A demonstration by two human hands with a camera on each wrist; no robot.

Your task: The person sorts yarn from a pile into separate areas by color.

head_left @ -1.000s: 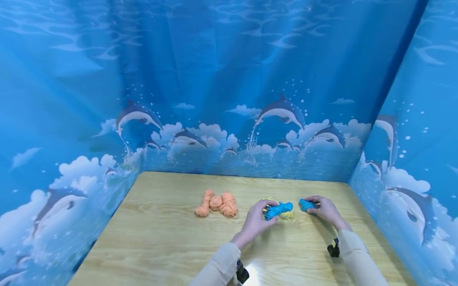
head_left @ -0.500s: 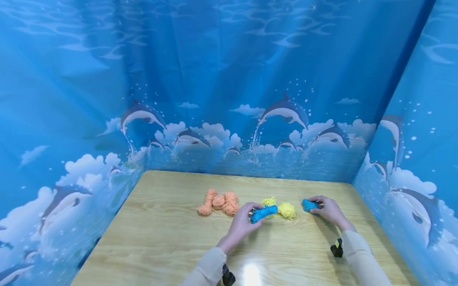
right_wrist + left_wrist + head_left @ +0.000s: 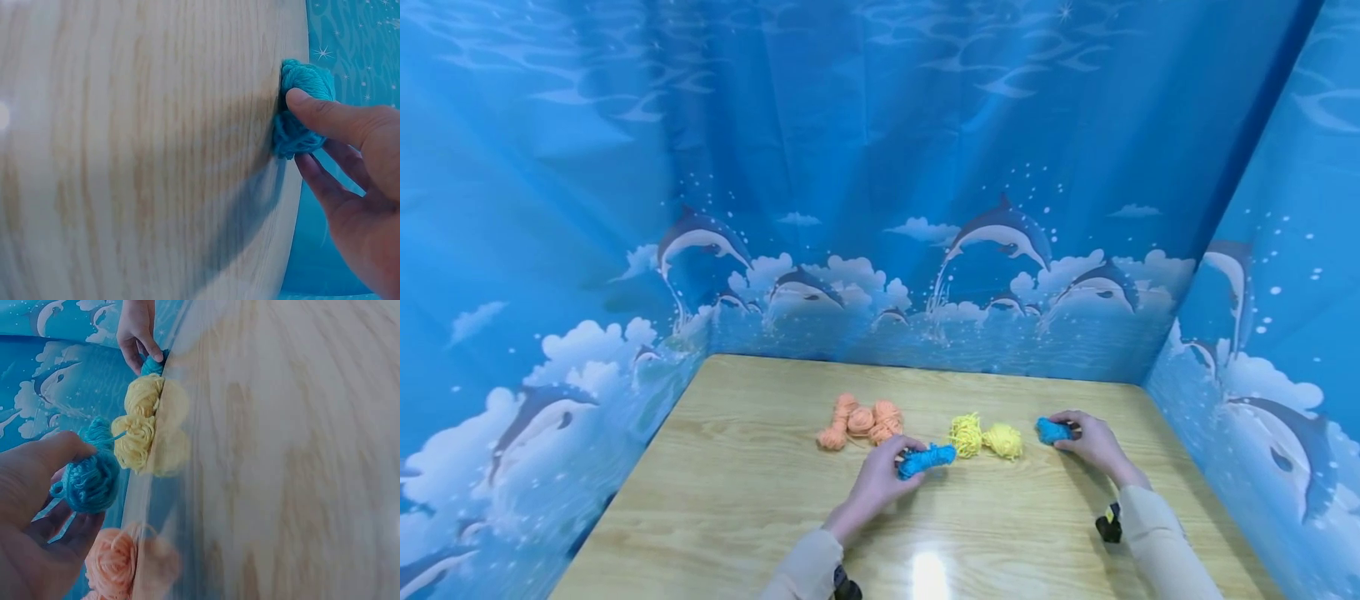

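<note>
My left hand [image 3: 877, 482] holds a blue yarn skein [image 3: 927, 460] between thumb and fingers, raised above the table in front of the yellow yarn. In the left wrist view that skein [image 3: 92, 478] looks bundled, with loose loops. At the right, my right hand [image 3: 1093, 440] grips a second blue yarn ball [image 3: 1052, 430] that sits on the tabletop; its thumb lies across the yarn [image 3: 306, 81] in the right wrist view. Two yellow yarn balls [image 3: 966, 435] stand side by side between the hands. Several peach yarn balls [image 3: 861, 421] lie together behind my left hand.
The wooden table [image 3: 745, 500] reaches back to a blue curtain [image 3: 850, 167] printed with dolphins, which also encloses both sides. Light glares off the table's front [image 3: 929, 575]. Black wrist cameras [image 3: 1108, 523] are strapped on below the sleeves.
My left hand has moved left with the blue skein, from over the yellow balls toward the peach yarn, uncovering the yellow ones. My right hand keeps its hold on the other blue ball.
</note>
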